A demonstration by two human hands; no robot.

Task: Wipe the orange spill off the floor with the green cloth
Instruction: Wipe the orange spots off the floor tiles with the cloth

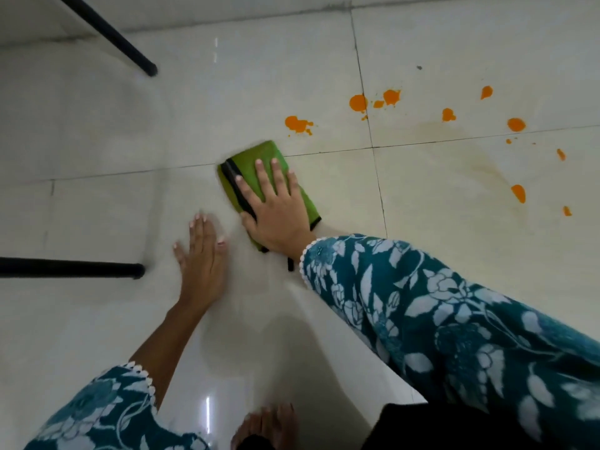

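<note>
Two hands are down on the pale tiled floor [107,131] in the head view, the only view I have. My right hand [276,209] lies flat on the green cloth [259,154], fingers spread and pressing down, gripping nothing. My left hand [203,251] rests palm-down on bare tile just left and nearer, fingers straight and slightly apart, propping me.

The cloth sits near the middle of the scene, folded into a thick oblong with a black trim strip [238,186] along its left edge. I judge it soft, light and absorbent, so it should flatten under my palm. On this glossy tile it will slide easily, and a broad flat press over its middle seems the right hold. Pinching an edge would likely unfold it.

The orange spill [358,102] lies far and to the right of the cloth, as separate blobs and small flecks. The closest blob [296,124] is just beyond the cloth's far end, not touching it. Others scatter well to the right, down to one [518,193] about level with my hand. They look thick and opaque, so they may smear. A faint yellowish streak [487,164] shows on the tile among them.

No container of any kind shows. Two black furniture legs [107,34] stand at left, and my bare foot [269,423] is at the near edge.
</note>
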